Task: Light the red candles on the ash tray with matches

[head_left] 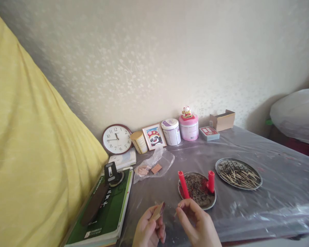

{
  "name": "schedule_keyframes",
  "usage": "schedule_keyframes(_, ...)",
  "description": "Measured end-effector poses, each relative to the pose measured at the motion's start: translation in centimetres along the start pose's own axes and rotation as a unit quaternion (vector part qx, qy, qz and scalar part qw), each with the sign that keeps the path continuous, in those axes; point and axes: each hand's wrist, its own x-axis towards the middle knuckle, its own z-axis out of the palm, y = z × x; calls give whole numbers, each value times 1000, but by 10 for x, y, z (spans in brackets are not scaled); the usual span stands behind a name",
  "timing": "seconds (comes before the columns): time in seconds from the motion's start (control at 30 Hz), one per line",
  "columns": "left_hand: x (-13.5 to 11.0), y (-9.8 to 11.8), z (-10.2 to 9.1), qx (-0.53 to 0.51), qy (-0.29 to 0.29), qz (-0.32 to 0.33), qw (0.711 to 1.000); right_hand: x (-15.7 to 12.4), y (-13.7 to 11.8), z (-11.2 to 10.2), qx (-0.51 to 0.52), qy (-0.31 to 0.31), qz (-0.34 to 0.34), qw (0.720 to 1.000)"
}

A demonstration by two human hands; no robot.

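- Left hand is pinching a small box above the worktop.
- Right hand is pinching a probable matchstick.
- Steadying the small box, dark side uncovered, is probably helping.

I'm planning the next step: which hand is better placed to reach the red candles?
Likely the right hand: it's closer to the candles and seems to pinch a thin stick. The left hand holds a box farther away.

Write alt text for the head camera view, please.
The left hand holds a small tan cardboard box; the right hand seems to pinch a thin pale stick, near two red cylindrical candles on a round grey metal plate.
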Motion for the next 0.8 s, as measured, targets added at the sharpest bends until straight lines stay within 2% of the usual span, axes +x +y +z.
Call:
schedule_keyframes(0.27, -1, 1, 0, 7, -18, -8, 1000, 0, 1, -5, 7, 14, 6, 1000)
schedule_keyframes(0.67, -1, 0, 1, 12, -21, -5, 1000, -7, -8, -6, -49, 55, -87, 994)
schedule_keyframes(0.8, -1, -1, 1, 19, -23, 0, 1000, -9, -8, -5, -62, 49, -112, 991)
